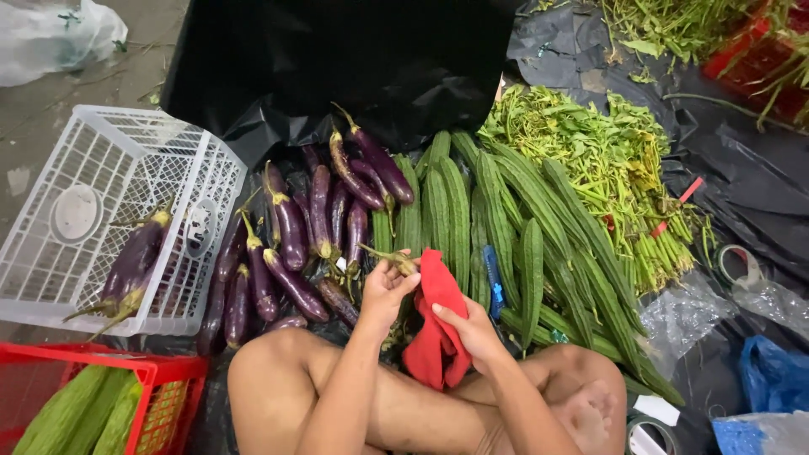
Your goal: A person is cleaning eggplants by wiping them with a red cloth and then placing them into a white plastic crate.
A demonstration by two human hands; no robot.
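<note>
Bare knees frame both hands: left hand pinches an eggplant by its stem, long axis running left–right; right hand, just right, grips a red cloth touching it. Ridged gourds lie beyond.

left hand gripping eggplant stem, right hand on red cloth

Soft, even overhead light; colours saturated. Faint sheen on black plastic sheet and purple eggplants. Shadows weak. Focus sharp centrally, mild wide-angle stretch at edges.
</note>
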